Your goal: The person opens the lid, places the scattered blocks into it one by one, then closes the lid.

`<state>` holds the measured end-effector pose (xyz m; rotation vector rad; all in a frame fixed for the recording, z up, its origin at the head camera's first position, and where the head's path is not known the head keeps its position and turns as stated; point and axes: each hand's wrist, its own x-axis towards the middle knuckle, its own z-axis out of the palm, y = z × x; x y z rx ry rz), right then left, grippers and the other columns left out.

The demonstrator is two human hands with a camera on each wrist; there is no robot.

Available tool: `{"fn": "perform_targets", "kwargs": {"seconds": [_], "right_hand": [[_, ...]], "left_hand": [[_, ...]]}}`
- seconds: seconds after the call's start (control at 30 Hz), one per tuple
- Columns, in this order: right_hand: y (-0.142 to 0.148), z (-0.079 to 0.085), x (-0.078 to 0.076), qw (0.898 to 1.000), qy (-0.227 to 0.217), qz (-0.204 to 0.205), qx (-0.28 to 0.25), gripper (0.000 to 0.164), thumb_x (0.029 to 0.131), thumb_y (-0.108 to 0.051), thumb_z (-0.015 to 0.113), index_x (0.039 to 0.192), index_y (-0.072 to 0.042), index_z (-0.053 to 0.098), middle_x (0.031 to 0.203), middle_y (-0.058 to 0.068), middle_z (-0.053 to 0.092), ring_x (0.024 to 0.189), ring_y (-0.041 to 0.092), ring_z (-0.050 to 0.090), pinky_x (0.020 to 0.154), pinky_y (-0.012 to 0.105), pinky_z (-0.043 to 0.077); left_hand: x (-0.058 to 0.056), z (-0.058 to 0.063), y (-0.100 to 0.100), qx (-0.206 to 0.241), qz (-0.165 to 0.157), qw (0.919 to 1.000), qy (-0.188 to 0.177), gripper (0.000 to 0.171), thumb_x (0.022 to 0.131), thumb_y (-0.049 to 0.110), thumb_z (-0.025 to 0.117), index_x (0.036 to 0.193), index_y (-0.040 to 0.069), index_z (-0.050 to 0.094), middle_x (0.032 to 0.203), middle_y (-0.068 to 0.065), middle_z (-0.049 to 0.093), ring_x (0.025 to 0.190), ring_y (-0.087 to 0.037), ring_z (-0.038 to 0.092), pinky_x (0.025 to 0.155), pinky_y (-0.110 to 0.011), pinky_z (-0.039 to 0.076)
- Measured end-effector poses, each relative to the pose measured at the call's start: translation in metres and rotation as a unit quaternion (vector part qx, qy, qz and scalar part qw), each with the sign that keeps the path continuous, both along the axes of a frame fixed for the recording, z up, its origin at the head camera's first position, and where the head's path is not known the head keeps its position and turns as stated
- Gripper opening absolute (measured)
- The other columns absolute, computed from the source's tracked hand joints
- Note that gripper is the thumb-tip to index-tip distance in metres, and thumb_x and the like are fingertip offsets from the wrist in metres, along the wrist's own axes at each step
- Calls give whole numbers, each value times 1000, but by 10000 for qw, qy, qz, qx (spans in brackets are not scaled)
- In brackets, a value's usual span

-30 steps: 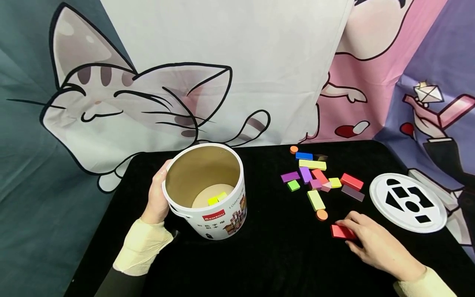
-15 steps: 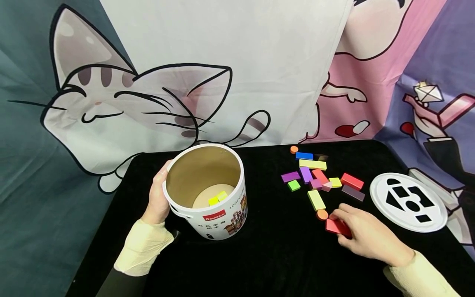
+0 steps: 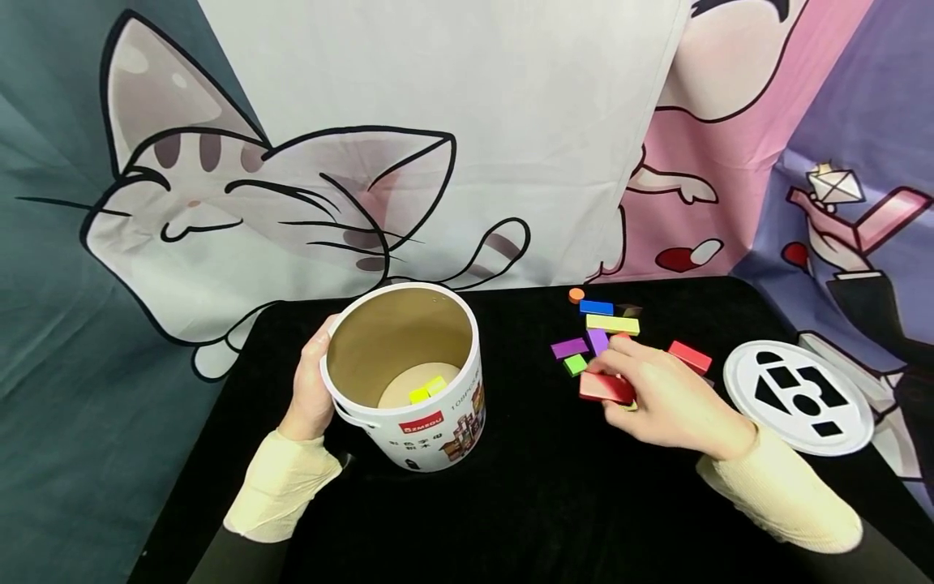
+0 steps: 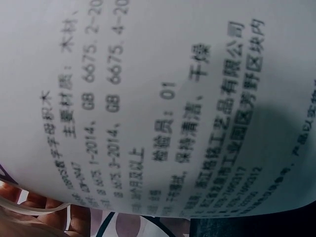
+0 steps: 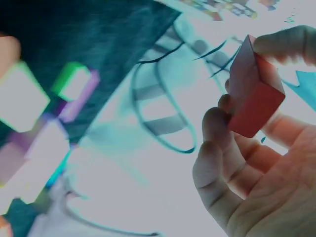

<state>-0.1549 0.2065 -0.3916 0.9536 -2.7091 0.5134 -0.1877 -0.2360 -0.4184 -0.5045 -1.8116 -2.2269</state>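
My left hand (image 3: pixel 312 389) grips the left side of a white bucket (image 3: pixel 461 422) with a printed label. Two yellow blocks (image 3: pixel 427 390) lie on the bucket's floor. In the left wrist view the printed bucket wall (image 4: pixel 158 123) fills most of the picture, with fingers (image 4: pixel 37 217) showing near its rim at the lower left. Between thumb and fingers, my right hand (image 3: pixel 667 397) pinches a red rectangular block (image 3: pixel 606 388), to the right of the bucket and above the loose blocks. The right wrist view shows this red block (image 5: pixel 254 94) held at the fingertips.
Around and behind the right hand lie several coloured blocks, among them a green block (image 3: pixel 575 365), a purple block (image 3: pixel 569 349), a long yellow block (image 3: pixel 613 324) and another red block (image 3: pixel 689 357). A white lid (image 3: pixel 740 381) with cut-out shapes lies at the right on the black cloth (image 3: pixel 511 503).
My right hand has moved left and away from me, carrying the red block from the near right to over the block pile. The left hand and bucket have stayed put.
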Motion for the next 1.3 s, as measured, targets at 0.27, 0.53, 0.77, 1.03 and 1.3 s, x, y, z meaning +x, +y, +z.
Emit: {"fn": "perform_targets", "kwargs": {"seconds": [0.27,0.53,0.77,1.03,1.3], "right_hand": [[-49,38,-15,9973,328,486,-434,37,69,-20,68,105,-28,66,90,-17,47,77,0,44,64,22,39],[-92,69,-25,9906,539,948,-826,35,72,-20,65,106,-26,67,92,-17,47,76,-1,42,68,23,37],[-125,83,-35,9773,629,1406,-1455,31,74,-19,64,104,-23,68,87,-13,47,74,0,42,58,21,36],[-159,90,-37,9718,546,1681,-1559,35,71,-19,63,105,-22,69,87,-12,47,72,0,41,61,21,36],[-188,97,-33,9644,628,1897,-1734,33,73,-21,62,105,-20,69,87,-10,46,69,0,40,60,20,37]], "left_hand": [[0,0,-1,47,-102,9999,30,46,103,31,33,127,1,59,123,-7,61,115,-23,52,101,-37,38],[0,1,-1,30,-66,10000,-58,47,103,32,34,126,0,58,122,-9,61,114,-25,53,99,-40,40],[0,1,-1,37,-164,9999,38,46,103,31,33,127,3,58,123,-8,61,114,-24,53,99,-38,39],[1,1,1,2,-48,10000,-30,49,103,34,33,128,-1,57,122,-9,60,114,-25,52,100,-39,39],[0,1,1,-43,-29,10000,-66,47,103,34,32,128,4,58,122,-5,61,114,-21,53,100,-36,40]]}}
